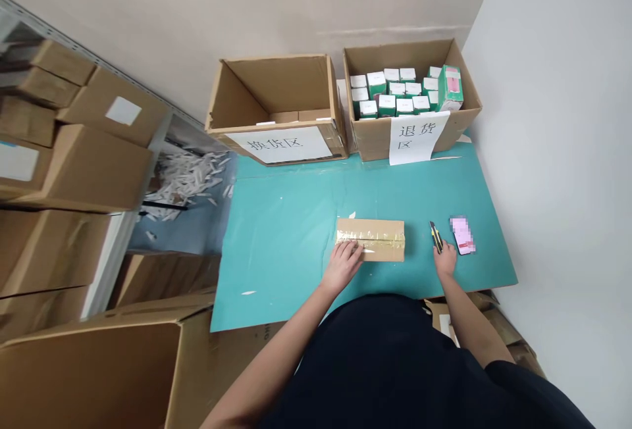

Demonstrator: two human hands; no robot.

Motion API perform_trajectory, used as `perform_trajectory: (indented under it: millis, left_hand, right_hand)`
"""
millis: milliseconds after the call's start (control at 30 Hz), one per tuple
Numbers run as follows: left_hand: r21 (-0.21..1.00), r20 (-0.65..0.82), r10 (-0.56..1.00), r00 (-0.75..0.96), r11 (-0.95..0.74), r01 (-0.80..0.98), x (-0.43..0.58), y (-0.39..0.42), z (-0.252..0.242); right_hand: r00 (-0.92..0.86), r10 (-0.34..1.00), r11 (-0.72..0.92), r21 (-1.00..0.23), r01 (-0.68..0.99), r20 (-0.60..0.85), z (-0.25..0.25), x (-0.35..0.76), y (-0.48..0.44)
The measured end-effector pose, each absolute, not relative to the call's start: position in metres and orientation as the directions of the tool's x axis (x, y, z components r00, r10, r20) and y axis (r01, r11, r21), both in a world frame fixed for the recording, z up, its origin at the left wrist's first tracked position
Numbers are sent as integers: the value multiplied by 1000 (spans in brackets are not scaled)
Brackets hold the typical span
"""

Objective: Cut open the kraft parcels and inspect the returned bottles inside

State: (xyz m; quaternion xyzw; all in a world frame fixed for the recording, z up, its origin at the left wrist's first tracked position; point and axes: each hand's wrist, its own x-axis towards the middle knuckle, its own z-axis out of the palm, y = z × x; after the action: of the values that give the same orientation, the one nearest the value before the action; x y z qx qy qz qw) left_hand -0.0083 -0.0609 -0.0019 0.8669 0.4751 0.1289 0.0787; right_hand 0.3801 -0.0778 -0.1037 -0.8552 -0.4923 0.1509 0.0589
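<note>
A small taped cardboard box [382, 228] lies on the green table, with clear tape along its top seam. My left hand [342, 266] rests on the near left part of this box, its fingers laid over the taped top. Farther right, my right hand [446, 260] has its fingers closed at the near end of a yellow and black utility knife [435, 236]. The knife points away from me, near the table surface. Just right of that hand lies a phone [462, 235] with a lit, partly blurred screen.
Two open cartons stand at the table's back: a left carton [276, 97] with a few boxes low inside, and a right carton [368, 143] holding several green-and-white boxes. Both bear handwritten paper signs. Stacked cartons [93, 166] and a large open carton [192, 363] flank the left; a wall borders the right.
</note>
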Motion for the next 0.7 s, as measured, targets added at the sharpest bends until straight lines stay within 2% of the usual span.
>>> perform_trajectory:
  millis: [100,167,267,333,433,500,567,700]
  left_hand:
    - [271,142,848,511,-530,804,-7,-58,-3]
    - [279,129,852,508,-522,806,-6,-57,-3]
    - [288,119,852,509,-520,804,-4,-57,0]
    - [292,118,850,513,-523,801,-2,-56,2]
    - [305,109,853,511,-518,799,0,-56,5]
    - [304,91,859,503,-505,807,3,-56,6]
    - [287,65,871,487,-483,827,7,-57,7]
    - [239,11,883,469,-457,857,14,-57,6]
  right_hand:
    - [499,844,-534,-234,812,-195,-97,377,-74]
    - [471,873,-485,-316,815,-124,-86,370,-67]
    - [244,970,-205,-502,840,13,-54,345,-47]
    - [-11,997,50,-545,837,75,-25,320,-30]
    - [-386,920,374,-468,801,74,17,278,-5]
    - [-534,845,497,-384,778,13,35,254,9]
    - [-597,799,550,-317,773,-68,43,237,18]
    - [-586,793,549,-224,805,-166,42,223,28]
